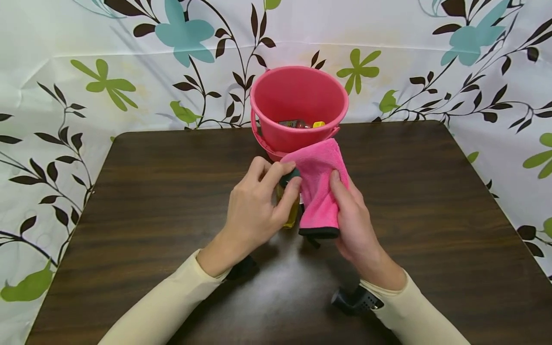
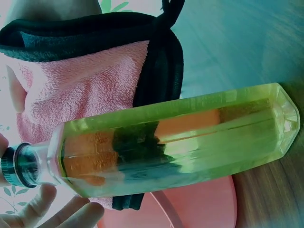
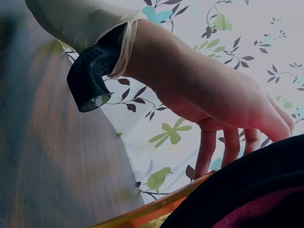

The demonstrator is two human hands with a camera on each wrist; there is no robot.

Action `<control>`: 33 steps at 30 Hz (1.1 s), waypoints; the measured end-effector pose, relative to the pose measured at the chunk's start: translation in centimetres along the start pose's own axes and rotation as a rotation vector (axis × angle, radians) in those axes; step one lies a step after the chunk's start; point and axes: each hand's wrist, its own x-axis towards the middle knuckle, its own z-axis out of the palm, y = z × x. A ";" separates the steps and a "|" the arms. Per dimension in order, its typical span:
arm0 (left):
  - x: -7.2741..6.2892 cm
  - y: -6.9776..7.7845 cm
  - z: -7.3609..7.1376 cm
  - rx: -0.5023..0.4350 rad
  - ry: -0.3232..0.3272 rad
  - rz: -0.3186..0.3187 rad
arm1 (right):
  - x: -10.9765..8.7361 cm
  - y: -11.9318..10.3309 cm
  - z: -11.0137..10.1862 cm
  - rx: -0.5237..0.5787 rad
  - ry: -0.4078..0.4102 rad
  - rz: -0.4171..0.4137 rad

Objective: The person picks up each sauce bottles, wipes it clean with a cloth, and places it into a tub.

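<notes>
My left hand (image 1: 258,201) pinches the dark cap (image 1: 289,178) of a clear, faceted bottle of yellow liquid (image 1: 290,221) between thumb and fingers. In the left wrist view, the whole bottle (image 2: 213,147) shows, with its cap (image 2: 13,166) at the fingers and its base over the wood. A pink cloth (image 1: 318,177) with black edging is gripped by my right hand (image 1: 355,220), thumb on top, right beside the bottle. The cloth (image 2: 90,88) also appears behind the bottle. In the right wrist view, the left hand (image 3: 223,102) reaches across to the bottle's top.
A pink bucket (image 1: 269,129) stands at the table's far edge, just beyond the hands. Inside it lie a small yellow item (image 1: 318,124) and a dark-labelled item (image 1: 293,123). Under everything is a dark wooden table (image 1: 172,191); a patterned curtain (image 1: 142,76) hangs behind it.
</notes>
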 end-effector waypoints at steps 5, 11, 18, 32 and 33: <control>-0.1 0.0 0.1 -0.047 -0.010 -0.011 | 0.1 0.1 0.0 -0.007 -0.010 0.005; 0.0 -0.1 0.0 -0.085 -0.032 -0.003 | 0.2 0.2 0.2 -0.020 -0.012 -0.009; 0.0 0.0 0.2 -0.067 -0.020 0.007 | 0.1 0.3 0.4 -0.066 -0.022 -0.030; 0.1 0.1 0.3 -0.086 -0.008 0.012 | 0.8 2.1 1.9 -0.196 -0.190 -0.142; 0.1 0.1 0.4 -0.088 -0.008 0.011 | 0.8 2.4 2.0 -0.192 -0.184 -0.141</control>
